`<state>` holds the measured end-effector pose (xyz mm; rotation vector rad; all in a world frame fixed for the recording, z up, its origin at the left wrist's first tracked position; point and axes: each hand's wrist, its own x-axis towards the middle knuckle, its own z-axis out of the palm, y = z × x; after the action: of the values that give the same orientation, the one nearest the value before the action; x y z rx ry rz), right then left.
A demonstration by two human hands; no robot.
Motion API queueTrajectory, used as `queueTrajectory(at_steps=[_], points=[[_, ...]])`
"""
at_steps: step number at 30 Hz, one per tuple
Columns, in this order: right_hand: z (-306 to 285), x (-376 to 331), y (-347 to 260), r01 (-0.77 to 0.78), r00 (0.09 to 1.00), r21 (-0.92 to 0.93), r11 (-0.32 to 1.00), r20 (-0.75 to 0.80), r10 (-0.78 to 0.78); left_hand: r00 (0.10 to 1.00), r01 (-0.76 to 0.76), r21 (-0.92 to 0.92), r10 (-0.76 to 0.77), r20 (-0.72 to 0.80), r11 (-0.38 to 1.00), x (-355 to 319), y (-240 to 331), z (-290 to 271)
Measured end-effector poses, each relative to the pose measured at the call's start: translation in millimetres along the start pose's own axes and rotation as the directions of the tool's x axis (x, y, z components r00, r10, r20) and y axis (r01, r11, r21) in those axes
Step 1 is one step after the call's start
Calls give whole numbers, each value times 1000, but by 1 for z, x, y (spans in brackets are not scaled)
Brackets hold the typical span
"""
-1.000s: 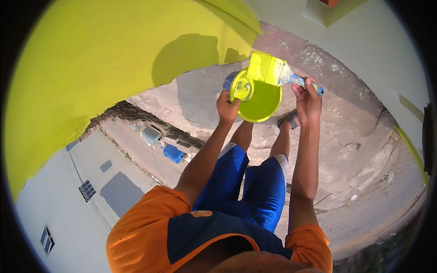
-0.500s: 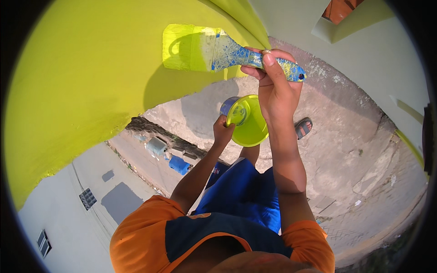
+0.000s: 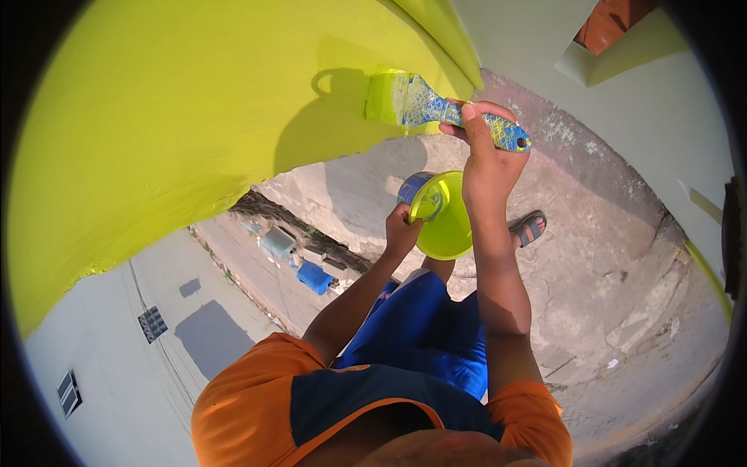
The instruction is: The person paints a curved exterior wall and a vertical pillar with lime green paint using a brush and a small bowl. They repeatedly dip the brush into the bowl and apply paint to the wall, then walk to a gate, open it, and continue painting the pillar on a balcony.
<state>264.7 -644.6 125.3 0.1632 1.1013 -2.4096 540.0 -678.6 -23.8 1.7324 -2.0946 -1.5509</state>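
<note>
From here I read the wall [image 3: 171, 117] left of my right grip [image 3: 492, 156] as covered lime-yellow, missed patches indiscernible, that grip wrapped round the paintbrush [image 3: 422, 103], my left grip [image 3: 403, 232] clamped on the paint bucket [image 3: 455, 229] below it.

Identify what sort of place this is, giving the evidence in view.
Probably outdoors, beside buildings: sunlight throws a shadow on a yellow-green wall, rough ground lies below, and a window shows in a pale wall.
</note>
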Motion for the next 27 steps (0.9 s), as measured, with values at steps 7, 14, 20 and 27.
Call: queueTrajectory(at_steps=[7, 14, 20, 27], points=[[66, -16, -69, 14, 969, 365, 931, 224, -102, 939, -320, 74, 327, -108, 945, -12, 8, 14], [-31, 19, 38, -27, 1000, 19, 999, -4, 27, 989, -144, 46, 145, -25, 989, -9, -2, 14], [-61, 36, 72, 22, 997, -136, 990, -64, -31, 991, -132, -76, 131, -15, 988, -6, -2, 18], [-37, -3, 27, -70, 995, 237, 969, 90, 50, 997, -79, -132, 78, -6, 988, -4, 6, 14]])
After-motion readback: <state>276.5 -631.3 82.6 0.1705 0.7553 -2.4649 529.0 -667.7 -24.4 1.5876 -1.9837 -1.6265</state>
